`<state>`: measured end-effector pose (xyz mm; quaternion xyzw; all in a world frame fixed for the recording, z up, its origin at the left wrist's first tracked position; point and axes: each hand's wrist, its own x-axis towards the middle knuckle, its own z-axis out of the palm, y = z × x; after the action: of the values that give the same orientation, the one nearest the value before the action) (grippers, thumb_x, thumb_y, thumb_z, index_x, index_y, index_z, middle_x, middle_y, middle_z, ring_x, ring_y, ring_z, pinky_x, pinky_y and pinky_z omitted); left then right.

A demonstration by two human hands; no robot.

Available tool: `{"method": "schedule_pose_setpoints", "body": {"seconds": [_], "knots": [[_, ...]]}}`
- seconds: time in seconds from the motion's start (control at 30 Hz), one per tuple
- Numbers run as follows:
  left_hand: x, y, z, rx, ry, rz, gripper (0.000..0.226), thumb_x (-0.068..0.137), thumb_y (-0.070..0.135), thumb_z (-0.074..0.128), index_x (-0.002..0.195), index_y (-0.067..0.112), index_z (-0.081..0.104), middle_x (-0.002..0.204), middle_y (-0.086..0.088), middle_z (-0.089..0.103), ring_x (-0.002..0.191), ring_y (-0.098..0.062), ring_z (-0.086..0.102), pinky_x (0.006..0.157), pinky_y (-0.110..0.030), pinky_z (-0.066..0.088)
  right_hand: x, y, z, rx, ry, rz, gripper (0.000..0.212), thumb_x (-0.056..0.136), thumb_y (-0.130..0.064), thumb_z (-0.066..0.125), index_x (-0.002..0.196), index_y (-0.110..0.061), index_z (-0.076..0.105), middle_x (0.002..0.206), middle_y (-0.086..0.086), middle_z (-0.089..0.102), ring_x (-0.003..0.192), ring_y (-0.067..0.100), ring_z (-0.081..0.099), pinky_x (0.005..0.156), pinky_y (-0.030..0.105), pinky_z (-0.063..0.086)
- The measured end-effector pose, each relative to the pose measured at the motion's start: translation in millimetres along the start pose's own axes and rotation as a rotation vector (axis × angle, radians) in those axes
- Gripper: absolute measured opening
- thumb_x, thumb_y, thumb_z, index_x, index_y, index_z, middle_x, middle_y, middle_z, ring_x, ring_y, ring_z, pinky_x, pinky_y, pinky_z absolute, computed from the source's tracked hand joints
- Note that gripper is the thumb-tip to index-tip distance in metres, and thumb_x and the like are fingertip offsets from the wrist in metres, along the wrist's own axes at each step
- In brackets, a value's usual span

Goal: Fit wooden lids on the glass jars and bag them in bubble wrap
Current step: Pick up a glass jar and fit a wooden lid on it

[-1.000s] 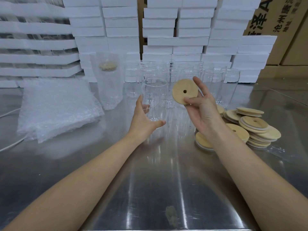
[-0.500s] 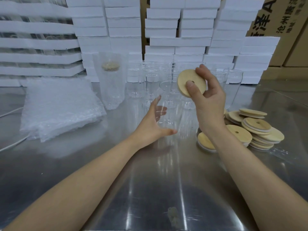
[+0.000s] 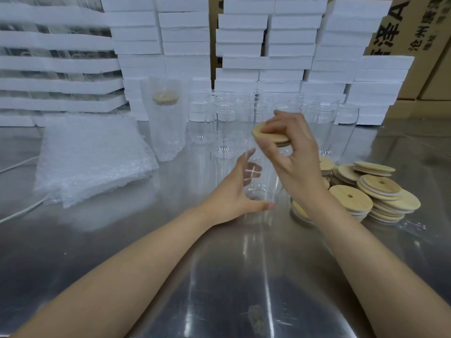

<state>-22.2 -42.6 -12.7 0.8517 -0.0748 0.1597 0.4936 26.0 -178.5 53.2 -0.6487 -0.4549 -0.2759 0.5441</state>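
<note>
A clear glass jar (image 3: 262, 176) stands upright on the steel table, and my left hand (image 3: 234, 193) is curled round its lower half. My right hand (image 3: 290, 152) holds a round wooden lid (image 3: 267, 135) flat over the jar's mouth, fingers spread across the top of the lid. Whether the lid touches the rim is hard to tell. A pile of more wooden lids (image 3: 375, 191) lies just right of my right wrist. Several empty jars (image 3: 227, 123) stand in a row behind.
A stack of bubble-wrap bags (image 3: 90, 157) lies at the left. A jar with a lid, wrapped in a bubble bag (image 3: 166, 123), stands behind it. White foam blocks (image 3: 268, 50) and cardboard boxes (image 3: 415, 32) wall off the back. A white cable (image 3: 17, 211) runs along the left edge.
My right hand turned the lid from upright to flat and lowered it over the jar. My left hand drew the jar toward me.
</note>
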Motion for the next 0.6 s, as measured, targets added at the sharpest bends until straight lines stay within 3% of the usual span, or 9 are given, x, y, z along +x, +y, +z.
{"method": "schedule_pose_setpoints", "body": {"seconds": [0.2,0.27,0.3,0.37,0.4,0.47,0.53,0.6], "knots": [[1.9,-0.3,-4.7,0.018,-0.086,-0.058,0.106,0.069,0.043,0.084,0.147,0.032,0.014,0.133,0.013,0.044,0.119,0.007,0.048,0.101,-0.020,0.044,-4.3,11.7,10.4,-0.104,0.013,0.028,0.032,0.081,-0.019,0.075,0.109,-0.006,0.065,0.113,0.000,0.048,0.115,0.023,0.053,0.096,0.015,0.039],[1.6,0.9,-15.4,0.127,-0.077,-0.044,0.081,0.082,0.045,0.069,0.147,0.019,0.028,0.128,0.008,0.053,0.114,0.003,0.053,0.100,-0.023,0.044,-3.2,14.8,13.1,-0.133,0.024,0.011,0.031,0.082,-0.018,0.074,0.109,-0.006,0.065,0.113,-0.002,0.046,0.114,0.022,0.053,0.094,0.014,0.039],[1.8,2.9,-23.2,0.190,0.002,-0.034,0.061,0.089,0.047,0.057,0.139,0.015,0.044,0.123,0.005,0.060,0.111,-0.003,0.056,0.101,-0.029,0.044,-3.1,16.1,14.7,-0.140,0.031,0.011,0.031,0.082,-0.019,0.074,0.109,-0.006,0.065,0.114,-0.002,0.044,0.113,0.018,0.053,0.093,0.012,0.039],[3.8,7.2,-42.6,0.264,0.349,-0.067,0.042,0.098,0.048,0.043,0.109,0.015,0.067,0.106,-0.003,0.069,0.103,-0.018,0.062,0.094,-0.036,0.047,-3.4,18.1,18.1,-0.142,0.050,0.022,0.030,0.083,-0.019,0.074,0.108,-0.006,0.064,0.118,-0.003,0.040,0.109,0.000,0.048,0.091,0.007,0.037],[4.8,8.2,-55.8,0.344,0.543,-0.057,0.039,0.099,0.044,0.042,0.097,0.015,0.068,0.096,-0.005,0.069,0.097,-0.025,0.063,0.087,-0.037,0.047,-3.4,19.4,19.3,-0.136,0.052,0.032,0.031,0.083,-0.019,0.074,0.109,-0.007,0.063,0.120,-0.002,0.037,0.108,-0.008,0.044,0.092,0.005,0.035],[2.6,4.9,-85.6,0.738,0.798,-0.072,0.024,0.094,0.026,0.049,0.098,0.011,0.066,0.098,-0.012,0.064,0.099,-0.034,0.056,0.084,-0.041,0.040,-4.6,22.9,20.2,-0.109,0.024,0.066,0.038,0.082,-0.021,0.074,0.114,-0.008,0.058,0.124,-0.001,0.032,0.110,-0.009,0.040,0.093,0.006,0.035],[-4.6,-6.5,-113.5,1.048,0.853,-0.299,0.026,0.084,0.011,0.054,0.107,0.002,0.062,0.109,-0.021,0.055,0.105,-0.038,0.048,0.084,-0.044,0.033,-8.8,27.0,20.4,-0.104,-0.035,0.083,0.051,0.081,-0.019,0.076,0.123,-0.008,0.049,0.131,-0.002,0.026,0.119,0.005,0.039,0.094,0.010,0.036],[-14.6,-15.1,-131.1,1.114,0.831,-0.521,0.024,0.079,0.006,0.054,0.101,-0.003,0.058,0.109,-0.024,0.050,0.105,-0.038,0.044,0.085,-0.044,0.030,-12.7,31.6,20.3,-0.109,-0.072,0.080,0.060,0.081,-0.020,0.077,0.129,-0.011,0.042,0.138,-0.003,0.020,0.126,0.016,0.039,0.091,0.011,0.037]]}}
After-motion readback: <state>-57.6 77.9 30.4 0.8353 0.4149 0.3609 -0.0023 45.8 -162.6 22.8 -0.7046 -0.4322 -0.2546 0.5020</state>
